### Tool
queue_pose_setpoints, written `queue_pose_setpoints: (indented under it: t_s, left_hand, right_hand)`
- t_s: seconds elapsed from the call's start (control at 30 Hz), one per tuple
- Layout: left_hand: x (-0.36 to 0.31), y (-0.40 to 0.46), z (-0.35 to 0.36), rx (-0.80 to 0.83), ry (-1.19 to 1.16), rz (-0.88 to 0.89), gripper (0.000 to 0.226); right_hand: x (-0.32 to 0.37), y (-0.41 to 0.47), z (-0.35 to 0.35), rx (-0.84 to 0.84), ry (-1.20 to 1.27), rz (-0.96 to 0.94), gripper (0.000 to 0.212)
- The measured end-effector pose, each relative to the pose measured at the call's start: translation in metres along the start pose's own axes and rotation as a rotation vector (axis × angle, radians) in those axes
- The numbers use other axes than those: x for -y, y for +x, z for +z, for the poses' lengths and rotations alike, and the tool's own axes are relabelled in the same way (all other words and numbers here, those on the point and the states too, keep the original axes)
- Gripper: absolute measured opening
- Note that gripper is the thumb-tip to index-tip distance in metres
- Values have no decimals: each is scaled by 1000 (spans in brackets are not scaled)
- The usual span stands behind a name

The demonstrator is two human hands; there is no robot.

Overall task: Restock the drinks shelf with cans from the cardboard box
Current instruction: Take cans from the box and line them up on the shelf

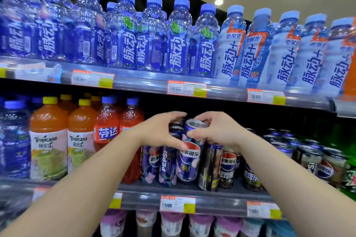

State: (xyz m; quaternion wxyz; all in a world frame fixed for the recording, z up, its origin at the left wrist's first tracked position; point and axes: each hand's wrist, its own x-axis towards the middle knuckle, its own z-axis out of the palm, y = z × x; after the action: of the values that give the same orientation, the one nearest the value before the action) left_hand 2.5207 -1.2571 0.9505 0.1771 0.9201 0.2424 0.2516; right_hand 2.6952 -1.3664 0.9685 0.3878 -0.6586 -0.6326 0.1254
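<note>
Cans of Pepsi are going onto the middle shelf, and 1 purple can is mid-placement — the right hand curls round its top rim, thumb at the front, while the left hand pinches it just below with the thumb across the label. It looks tilted slightly, its base at or just above the shelf floor; I cannot tell whether it has landed. Just left of the hands stand 2 matching purple cans; just right, darker Pepsi cans run off along the shelf. Further left sit orange Tropicana bottles; above, blue-capped bottles fill the next shelf. Restocking seems well under way, with several rows filled — how many cans remain is unknown, as the cardboard box is out of view. Both forearms reach forward and up, wrists close together.
</note>
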Motion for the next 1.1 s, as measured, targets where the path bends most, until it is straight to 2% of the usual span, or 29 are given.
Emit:
queue_pose_setpoints:
  t_s: [0.1,0.23,0.3,0.4,0.5,0.57,0.7,0.93,1.0,1.1]
  left_hand:
    - [-13,8,10,-37,-55,18,109]
    - [-5,12,19,-135,-197,28,84]
    - [3,13,21,-153,-213,5,77]
    - [12,14,26,-111,-200,-13,87]
    - [13,15,30,-88,-189,-4,86]
    - [11,14,32,-73,-164,0,83]
    - [10,10,33,-64,-158,3,82]
    - [9,8,33,-54,-158,-17,85]
    - [10,9,33,-47,-160,-16,86]
    - [10,9,33,-53,-142,-5,80]
  right_hand:
    - [7,10,4,-33,39,-16,51]
    - [3,17,1,-14,24,-36,55]
    - [-4,18,-10,4,-71,3,62]
    - [-25,19,-27,79,-324,45,66]
    - [-48,16,-19,192,-619,71,80]
    - [-58,13,-6,166,-753,63,86]
    - [-60,10,-3,94,-839,66,83]
    - [-64,14,-12,103,-953,200,86]
    - [-58,14,-10,75,-993,159,91]
    - [-46,20,6,11,-946,-52,87]
